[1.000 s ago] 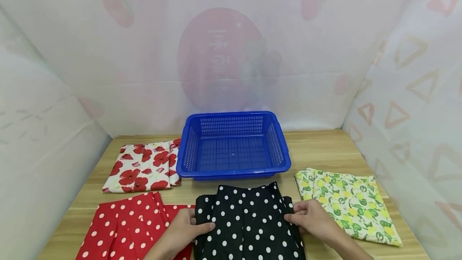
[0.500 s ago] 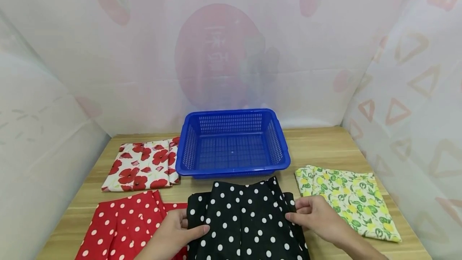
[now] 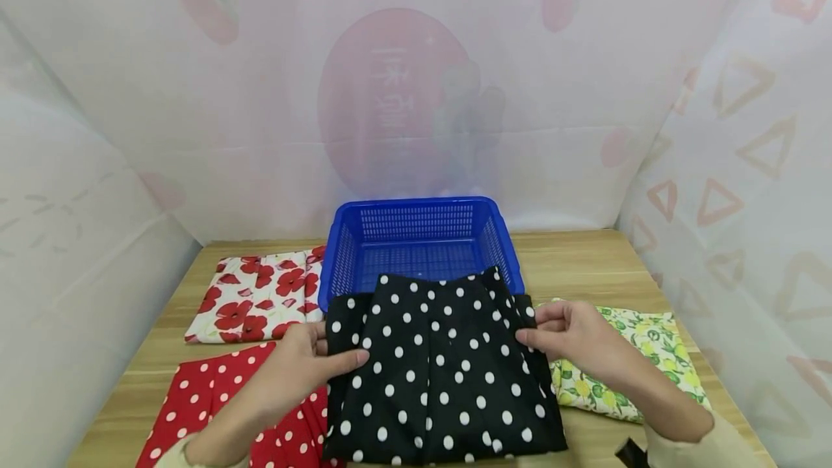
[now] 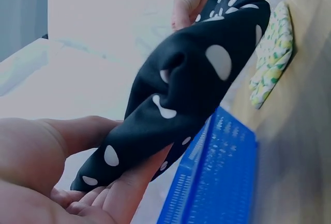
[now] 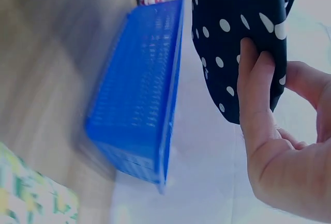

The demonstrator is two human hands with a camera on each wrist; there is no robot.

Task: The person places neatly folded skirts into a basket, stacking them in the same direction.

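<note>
A folded black cloth with white polka dots point(image 3: 442, 374), looking like a folded garment, is held up off the table between two hands. My left hand point(image 3: 310, 360) pinches its left edge, thumb on the near face and fingers behind. On the opposite edge my right hand point(image 3: 572, 338) pinches it the same way. The blue plastic basket point(image 3: 416, 209) stands just beyond, its near rim partly hidden by the cloth. In the left wrist view the dotted cloth point(image 4: 170, 94) bulges between thumb and fingers. The right wrist view has the cloth point(image 5: 227, 32) above the basket's level.
Red polka-dot cloth point(image 3: 214, 388) lies folded at the near left, partly behind the left forearm. Behind it is a white cloth with red flowers point(image 3: 260, 295). A lemon-print cloth point(image 3: 656, 352) lies at right. Patterned fabric walls point(image 3: 416, 92) enclose the wooden table point(image 3: 572, 258).
Both hands have lifted the black polka-dot cloth and carried it forward, so its top edge now overlaps the basket's near rim. The basket and the other cloths stay where they were.
</note>
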